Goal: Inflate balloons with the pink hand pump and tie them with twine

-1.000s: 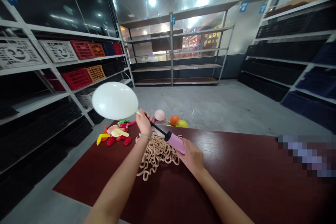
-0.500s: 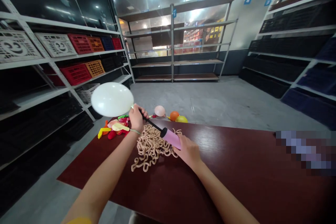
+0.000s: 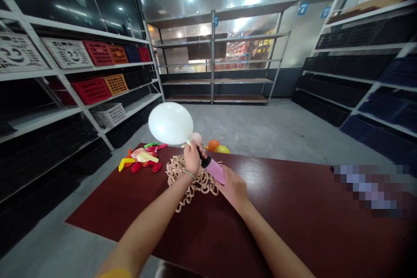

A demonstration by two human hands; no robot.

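Since the earlier frame, our left hand (image 3: 192,156) and the big, shiny, round white balloon (image 3: 171,123) have moved right, and less of the thin black rod shows above the smooth pink tube-shaped hand pump (image 3: 215,171). Our left fingers are curled closed around the balloon's neck and the pump's black end; we can't see every fingertip. Our right hand (image 3: 234,189) is wrapped snugly around the pink part. The balloon sits up in the air, past the table's far edge.

We think the balloon could pop if it gets too full, or slip off and fly away if our left fingers go loose. Our wrist could also push the heap of curly tan strings (image 3: 176,173) under it.

The shiny dark red table (image 3: 286,200) has bare room right of our right hand. The flat, colourful rubber balloons (image 3: 143,158) lie close to the far left corner.
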